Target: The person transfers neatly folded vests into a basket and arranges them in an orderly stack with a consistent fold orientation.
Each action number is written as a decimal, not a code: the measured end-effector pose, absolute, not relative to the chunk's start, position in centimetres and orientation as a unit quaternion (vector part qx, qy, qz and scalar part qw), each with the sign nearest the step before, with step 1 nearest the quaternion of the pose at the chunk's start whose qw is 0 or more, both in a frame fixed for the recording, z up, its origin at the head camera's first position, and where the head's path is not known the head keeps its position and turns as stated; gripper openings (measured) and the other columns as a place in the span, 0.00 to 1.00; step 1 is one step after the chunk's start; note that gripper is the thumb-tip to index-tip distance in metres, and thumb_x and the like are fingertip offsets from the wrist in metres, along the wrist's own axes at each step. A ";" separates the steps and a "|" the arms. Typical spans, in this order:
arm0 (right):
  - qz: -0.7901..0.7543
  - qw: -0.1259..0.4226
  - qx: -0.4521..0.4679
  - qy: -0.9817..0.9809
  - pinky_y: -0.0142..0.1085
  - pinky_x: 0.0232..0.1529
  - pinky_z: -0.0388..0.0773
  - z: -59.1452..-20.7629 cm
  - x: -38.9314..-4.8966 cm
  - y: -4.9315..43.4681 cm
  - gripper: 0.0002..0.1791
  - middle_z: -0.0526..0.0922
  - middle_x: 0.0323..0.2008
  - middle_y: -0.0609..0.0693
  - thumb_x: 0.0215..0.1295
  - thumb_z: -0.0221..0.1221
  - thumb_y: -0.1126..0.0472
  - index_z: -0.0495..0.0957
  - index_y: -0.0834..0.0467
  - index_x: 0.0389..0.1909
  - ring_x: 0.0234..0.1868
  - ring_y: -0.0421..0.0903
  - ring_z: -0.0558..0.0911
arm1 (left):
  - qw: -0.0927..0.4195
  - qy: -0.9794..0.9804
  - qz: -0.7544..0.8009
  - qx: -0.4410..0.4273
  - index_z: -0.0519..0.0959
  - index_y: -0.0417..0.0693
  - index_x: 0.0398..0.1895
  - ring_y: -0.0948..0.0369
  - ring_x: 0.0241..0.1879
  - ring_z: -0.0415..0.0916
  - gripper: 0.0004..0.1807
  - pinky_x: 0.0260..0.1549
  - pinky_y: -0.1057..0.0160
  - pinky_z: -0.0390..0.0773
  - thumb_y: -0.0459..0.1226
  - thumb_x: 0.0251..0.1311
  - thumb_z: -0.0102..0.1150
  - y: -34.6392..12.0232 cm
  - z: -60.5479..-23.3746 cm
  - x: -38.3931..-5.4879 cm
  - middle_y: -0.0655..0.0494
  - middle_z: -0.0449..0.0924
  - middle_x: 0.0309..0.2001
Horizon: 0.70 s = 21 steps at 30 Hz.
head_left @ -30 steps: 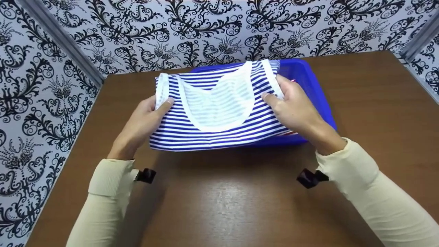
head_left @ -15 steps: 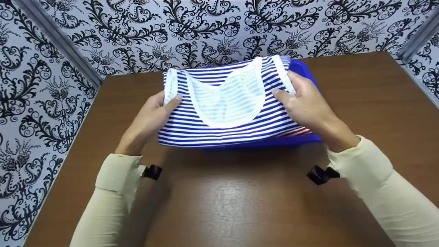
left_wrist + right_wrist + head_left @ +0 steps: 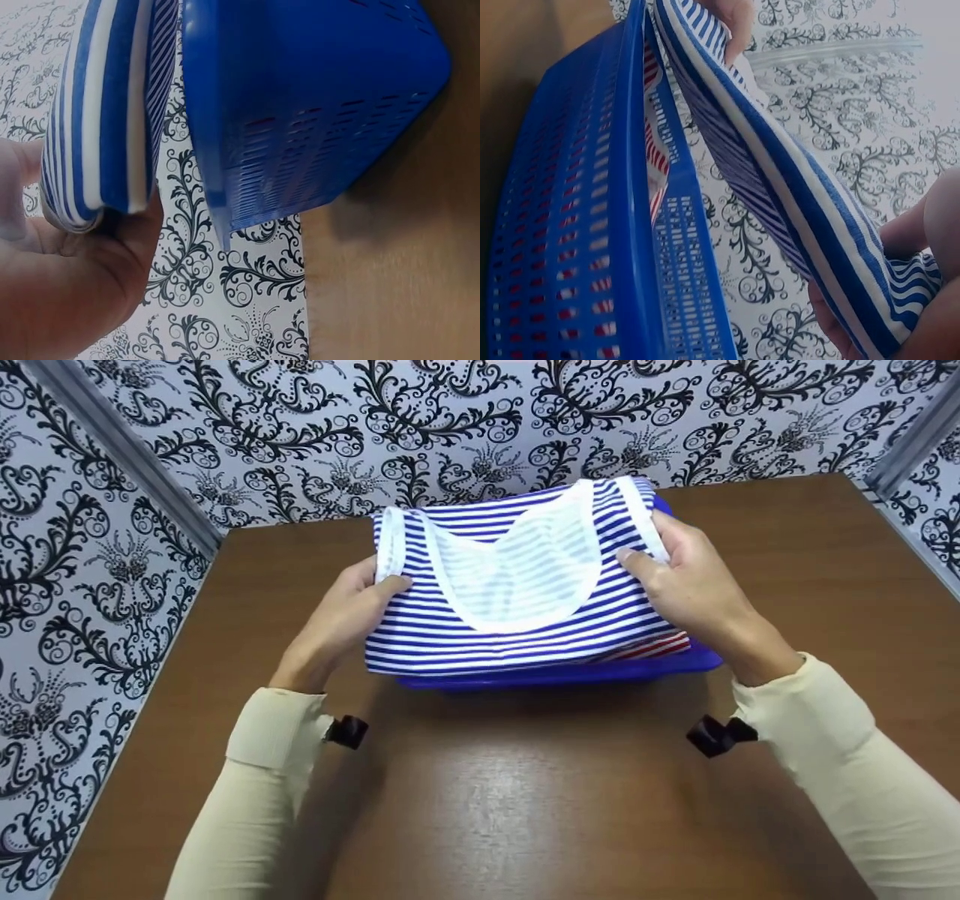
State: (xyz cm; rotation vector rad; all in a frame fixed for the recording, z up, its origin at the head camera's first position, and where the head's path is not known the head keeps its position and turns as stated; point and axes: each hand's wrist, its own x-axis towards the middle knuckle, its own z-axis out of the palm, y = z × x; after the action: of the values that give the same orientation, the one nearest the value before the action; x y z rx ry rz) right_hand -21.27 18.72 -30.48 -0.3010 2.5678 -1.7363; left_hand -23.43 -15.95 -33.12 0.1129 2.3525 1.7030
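A folded blue-and-white striped tank top [image 3: 517,649] with white neck and armhole trim is stretched between both hands. My left hand [image 3: 349,604] grips its left edge by the armhole, thumb on top and fingers beneath. On the opposite edge my right hand [image 3: 694,577] pinches the cloth the same way. Under the top stands a blue plastic basket [image 3: 555,675], mostly hidden from above. In the right wrist view the top [image 3: 795,180] hangs over the rim, tilted. Red-and-white striped cloth [image 3: 658,161] lies inside the basket.
The basket stands on a brown wooden table [image 3: 487,795], near its back edge. Behind and to the left rise walls with black floral wallpaper [image 3: 450,427]. A small black camera mount [image 3: 346,731] sits at the left wrist, another [image 3: 716,735] at the right.
Both hands have carried the tank top to the right and slightly away, so it now covers more of the basket. Red-striped cloth shows more at the basket's front right.
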 end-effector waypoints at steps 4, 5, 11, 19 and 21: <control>-0.551 0.013 -0.090 0.829 0.34 0.41 0.83 -30.9 -21.7 19.3 0.23 0.81 0.50 0.59 0.76 0.49 0.58 0.66 0.57 0.68 0.39 0.47 0.86 | 0.116 0.801 0.586 0.041 0.71 0.43 0.61 0.54 0.39 0.83 0.18 0.41 0.58 0.83 0.41 0.73 0.47 -15.6 -33.5 -23.7 0.45 0.82 0.45; -0.551 0.012 -0.088 0.830 0.34 0.41 0.83 -31.0 -21.9 19.5 0.23 0.81 0.51 0.58 0.76 0.49 0.58 0.66 0.57 0.69 0.39 0.47 0.86 | 0.115 0.802 0.585 0.043 0.70 0.43 0.61 0.54 0.40 0.83 0.18 0.41 0.58 0.83 0.41 0.73 0.47 -15.5 -33.6 -23.8 0.45 0.82 0.45; -0.541 0.008 -0.075 0.838 0.33 0.42 0.82 -31.9 -22.8 20.3 0.23 0.81 0.51 0.57 0.76 0.49 0.57 0.66 0.55 0.69 0.40 0.47 0.85 | 0.102 0.814 0.570 0.045 0.71 0.44 0.62 0.54 0.41 0.82 0.19 0.43 0.58 0.82 0.42 0.74 0.48 -14.8 -34.1 -24.4 0.46 0.82 0.45; -0.502 0.027 -0.066 0.862 0.33 0.40 0.80 -33.4 -23.8 21.0 0.27 0.79 0.50 0.56 0.76 0.50 0.53 0.62 0.54 0.72 0.39 0.46 0.83 | 0.103 0.825 0.554 0.044 0.72 0.44 0.60 0.54 0.40 0.82 0.18 0.43 0.59 0.81 0.42 0.74 0.48 -14.4 -34.3 -24.6 0.47 0.82 0.44; -0.498 0.031 -0.065 0.864 0.33 0.39 0.80 -33.6 -23.9 21.2 0.28 0.79 0.50 0.56 0.76 0.50 0.52 0.62 0.54 0.73 0.39 0.46 0.83 | 0.102 0.826 0.552 0.044 0.72 0.44 0.61 0.54 0.40 0.82 0.19 0.44 0.59 0.81 0.42 0.74 0.48 -14.3 -34.3 -24.7 0.47 0.82 0.44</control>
State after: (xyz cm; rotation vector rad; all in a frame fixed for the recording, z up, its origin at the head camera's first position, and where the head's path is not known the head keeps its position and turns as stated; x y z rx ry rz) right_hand -23.87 21.23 -33.58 -0.1992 2.6623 -1.5333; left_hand -24.74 -14.25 -34.28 0.1299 2.4394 1.6299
